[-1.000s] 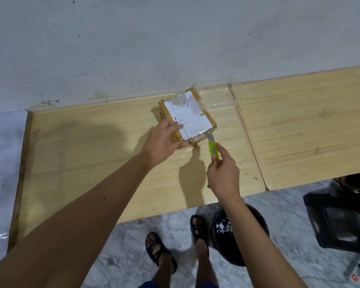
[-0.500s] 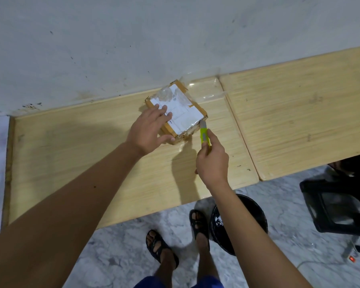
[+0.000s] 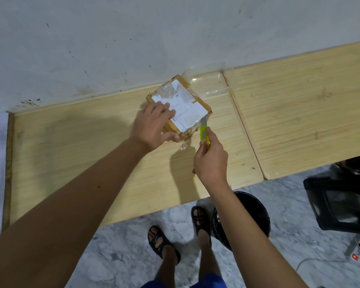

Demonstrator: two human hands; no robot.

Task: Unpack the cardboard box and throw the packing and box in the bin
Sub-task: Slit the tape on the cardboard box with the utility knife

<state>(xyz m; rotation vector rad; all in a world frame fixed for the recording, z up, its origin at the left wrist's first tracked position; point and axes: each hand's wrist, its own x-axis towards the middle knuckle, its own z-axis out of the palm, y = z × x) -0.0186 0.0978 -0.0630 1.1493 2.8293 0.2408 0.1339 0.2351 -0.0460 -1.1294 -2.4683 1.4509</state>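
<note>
One cardboard box (image 3: 180, 107), one yellow knife (image 3: 204, 134), one black bin (image 3: 256, 213) and two wooden tabletops stand here. The box lies on the left tabletop (image 3: 81, 154) close to the wall (image 3: 133, 38), its far corner nearly at the back edge, with a sheet of clear plastic (image 3: 208, 84) beside it toward the seam with the right tabletop (image 3: 299, 113). Bare wood stretches wide to the left and along the near edge. The bin sits on the floor under that near edge, by the person's sandalled feet. The left hand (image 3: 152, 125) lies flat and spread on the box's top, thumb along its near side. The right hand (image 3: 211, 161) is closed round the knife, its tip at the box's near right corner.
</note>
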